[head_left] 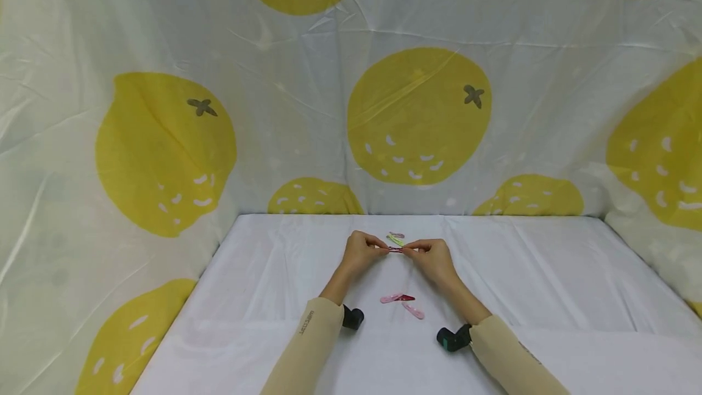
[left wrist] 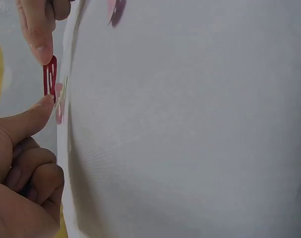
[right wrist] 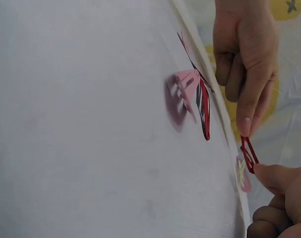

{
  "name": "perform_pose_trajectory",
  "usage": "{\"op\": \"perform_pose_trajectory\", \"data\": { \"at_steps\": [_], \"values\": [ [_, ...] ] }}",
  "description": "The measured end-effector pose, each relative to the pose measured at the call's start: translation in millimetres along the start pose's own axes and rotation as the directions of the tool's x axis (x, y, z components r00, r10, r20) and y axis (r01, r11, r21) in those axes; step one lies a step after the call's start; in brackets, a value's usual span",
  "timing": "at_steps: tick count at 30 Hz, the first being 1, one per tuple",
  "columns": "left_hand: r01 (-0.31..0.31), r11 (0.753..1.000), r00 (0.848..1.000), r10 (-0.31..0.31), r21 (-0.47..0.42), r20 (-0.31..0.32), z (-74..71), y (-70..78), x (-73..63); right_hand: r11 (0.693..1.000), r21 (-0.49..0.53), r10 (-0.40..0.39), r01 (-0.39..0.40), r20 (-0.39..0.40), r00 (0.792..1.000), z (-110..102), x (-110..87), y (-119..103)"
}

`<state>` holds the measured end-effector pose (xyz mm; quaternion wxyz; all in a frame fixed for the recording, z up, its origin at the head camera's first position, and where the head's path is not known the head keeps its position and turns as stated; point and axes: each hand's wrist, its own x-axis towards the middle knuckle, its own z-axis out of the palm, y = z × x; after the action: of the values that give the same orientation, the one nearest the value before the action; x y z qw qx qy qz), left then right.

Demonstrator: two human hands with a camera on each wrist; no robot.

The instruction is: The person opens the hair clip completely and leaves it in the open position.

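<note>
The red clip [head_left: 395, 250] is held above the bench [head_left: 263, 279], stretched sideways between two hands. On the clip's left, the left hand [head_left: 358, 253] has its grip pinched to the clip's thickness, thumb and finger on that end. On the clip's right, the right hand [head_left: 437, 256] pinches the other end, its grip just as narrow.

Just beyond the red clip lie a green clip [head_left: 394, 240] and a light pink clip [head_left: 397, 234]. Nearer the wearer than the red clip, between the forearms, lie a pink clip [head_left: 390, 298], a second red clip [head_left: 406, 298] against it, and another pink clip [head_left: 413, 310] set at a slant. Behind the red clip hangs a lemon-print curtain [head_left: 307, 108].
</note>
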<state>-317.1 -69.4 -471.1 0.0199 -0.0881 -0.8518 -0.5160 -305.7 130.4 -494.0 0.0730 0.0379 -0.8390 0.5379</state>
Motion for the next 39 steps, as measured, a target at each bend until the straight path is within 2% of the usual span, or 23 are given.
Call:
{"op": "perform_pose_trajectory", "data": {
  "at_steps": [6, 12, 20, 28, 39],
  "values": [
    [0.029, 0.998, 1.000, -0.029, 0.051, -0.003, 3.3, -2.1, 2.8, 1.000, 0.012, -0.021, 0.021, -0.007, 1.000, 3.8, 6.3, 6.5],
    [0.062, 0.996, 0.997, -0.058, 0.068, -0.052, 6.2, -2.2, 6.2, 0.999, -0.008, -0.038, 0.038, -0.008, 0.999, 5.7, 8.5, 4.9],
    [0.047, 0.995, 0.997, -0.041, 0.093, -0.073, 7.5, -2.9, 12.8, 0.999, -0.033, -0.037, 0.037, -0.018, 0.999, 6.2, 12.4, 4.9],
    [0.060, 0.995, 0.995, -0.052, 0.082, -0.090, 10.4, -5.6, 17.4, 0.998, -0.036, -0.048, 0.047, -0.024, 0.999, 5.3, 15.1, 7.8],
    [0.058, 0.994, 0.996, -0.052, 0.090, -0.067, 13.2, -7.0, 20.0, 0.999, -0.030, -0.037, 0.037, -0.024, 0.999, 2.4, 15.6, 11.1]
  ]
}}
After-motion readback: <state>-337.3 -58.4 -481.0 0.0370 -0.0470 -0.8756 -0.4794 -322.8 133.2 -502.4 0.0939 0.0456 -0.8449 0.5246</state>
